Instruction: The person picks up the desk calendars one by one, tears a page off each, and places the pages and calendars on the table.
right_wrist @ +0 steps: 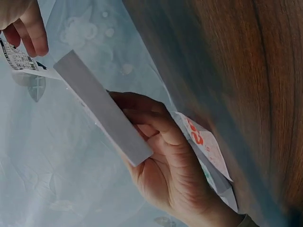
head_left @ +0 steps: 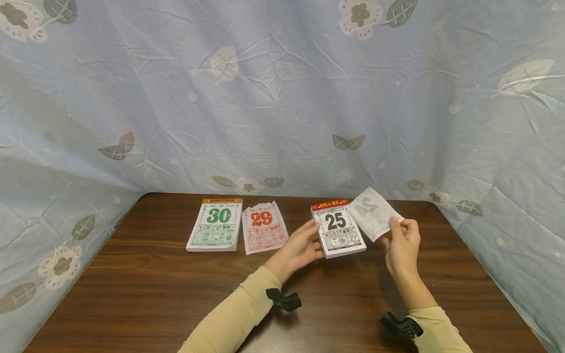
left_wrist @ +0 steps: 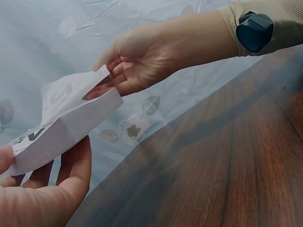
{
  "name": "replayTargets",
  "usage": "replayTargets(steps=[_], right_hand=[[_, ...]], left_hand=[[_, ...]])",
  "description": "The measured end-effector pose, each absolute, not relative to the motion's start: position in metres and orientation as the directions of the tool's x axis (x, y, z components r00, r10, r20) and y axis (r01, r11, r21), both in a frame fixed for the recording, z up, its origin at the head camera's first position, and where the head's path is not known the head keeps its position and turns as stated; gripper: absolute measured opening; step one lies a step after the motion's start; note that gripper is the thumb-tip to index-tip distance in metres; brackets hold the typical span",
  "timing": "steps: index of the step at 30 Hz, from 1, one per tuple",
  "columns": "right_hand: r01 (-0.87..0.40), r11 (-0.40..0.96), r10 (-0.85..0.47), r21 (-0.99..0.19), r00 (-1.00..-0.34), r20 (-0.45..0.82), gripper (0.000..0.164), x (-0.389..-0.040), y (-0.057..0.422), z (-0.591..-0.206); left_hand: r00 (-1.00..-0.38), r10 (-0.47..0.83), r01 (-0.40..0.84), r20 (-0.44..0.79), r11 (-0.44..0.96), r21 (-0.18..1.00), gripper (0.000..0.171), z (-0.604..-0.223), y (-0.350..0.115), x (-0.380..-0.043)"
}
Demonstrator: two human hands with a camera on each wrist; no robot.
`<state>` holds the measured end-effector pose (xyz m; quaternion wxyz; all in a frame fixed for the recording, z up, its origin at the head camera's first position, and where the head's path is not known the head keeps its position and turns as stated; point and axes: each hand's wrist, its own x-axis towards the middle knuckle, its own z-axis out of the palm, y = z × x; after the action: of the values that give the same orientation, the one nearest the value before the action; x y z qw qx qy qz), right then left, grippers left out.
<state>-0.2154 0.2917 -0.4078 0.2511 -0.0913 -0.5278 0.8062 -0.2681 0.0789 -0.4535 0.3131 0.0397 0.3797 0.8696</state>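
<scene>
My left hand [head_left: 300,247] grips a thick tear-off calendar [head_left: 339,230] by its left side, thumb on the front edge and fingers underneath. A red header runs along its top, above a black 25. In the left wrist view the calendar [left_wrist: 71,132] shows its thick white page edge, lifted off the table. My right hand [head_left: 402,245] pinches a loose calendar sheet [head_left: 372,213] between thumb and fingers. That sheet's back faces up, a mirrored 24 showing through, and its far left corner overlaps the calendar's upper right edge in the head view.
A second calendar pad [head_left: 215,226] with a green 30 lies on the left of the brown wooden table [head_left: 145,289]. Beside it lies a torn sheet [head_left: 265,228] with a red 29. Patterned cloth [head_left: 282,122] hangs behind and at both sides.
</scene>
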Motion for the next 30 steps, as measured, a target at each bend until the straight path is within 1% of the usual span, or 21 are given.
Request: replayTargets(steps=[5,14,24,30], right_hand=[[-0.311,-0.289,0.519,-0.906,-0.845,0.125,0.011,-0.217,0.294,-0.409],[-0.358,-0.307,0.547,-0.882,-0.825,0.145,0.012,-0.218,0.297,-0.408],[-0.388,-0.326,0.567,-0.862,-0.81,0.151,0.012,-0.22,0.3,-0.409],[-0.416,-0.335,0.579,-0.845,-0.799,0.164,0.012,-0.221,0.303,-0.41]], left_hand=[[-0.801,0.576,-0.514,-0.166,-0.518,0.684,0.047,-0.453,0.078,-0.27],[-0.808,0.563,-0.499,-0.17,-0.504,0.705,0.048,-0.453,0.077,-0.269],[-0.81,0.569,-0.476,-0.142,-0.496,0.726,0.038,-0.453,0.076,-0.27],[-0.81,0.569,-0.475,-0.143,-0.492,0.73,0.038,-0.452,0.076,-0.269]])
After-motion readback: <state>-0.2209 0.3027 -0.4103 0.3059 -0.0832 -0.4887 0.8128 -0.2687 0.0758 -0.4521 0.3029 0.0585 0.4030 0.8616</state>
